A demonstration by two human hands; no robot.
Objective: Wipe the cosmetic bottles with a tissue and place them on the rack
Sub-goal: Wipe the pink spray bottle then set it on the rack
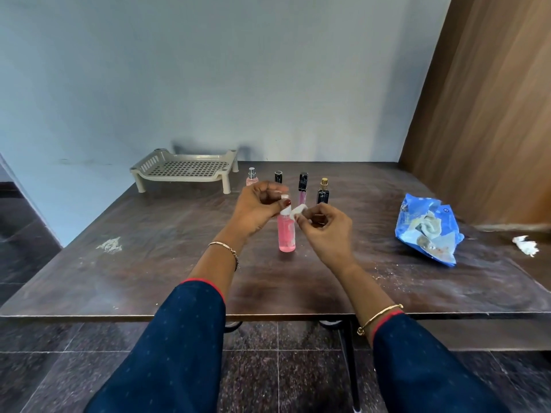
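Note:
A clear bottle of pink liquid [286,234] stands upright on the dark table [149,263]. My left hand [256,208] pinches its white top. My right hand [323,226] holds a small white tissue [299,210] against the bottle's neck. Behind my hands stands a row of bottles: a pale pink spray bottle [252,177], a black-capped bottle [278,176] partly hidden by my left hand, a pink tube with a black cap [302,189] and a dark bottle with a gold top [323,193]. A beige perforated rack [187,168] sits at the back left, with nothing on it.
A torn blue tissue packet [429,231] lies on the table's right side, a crumpled white tissue [526,245] beyond it near the right edge. A wooden panel [483,114] rises at the right and a grey wall behind. A pale smear [110,245] marks the table's left.

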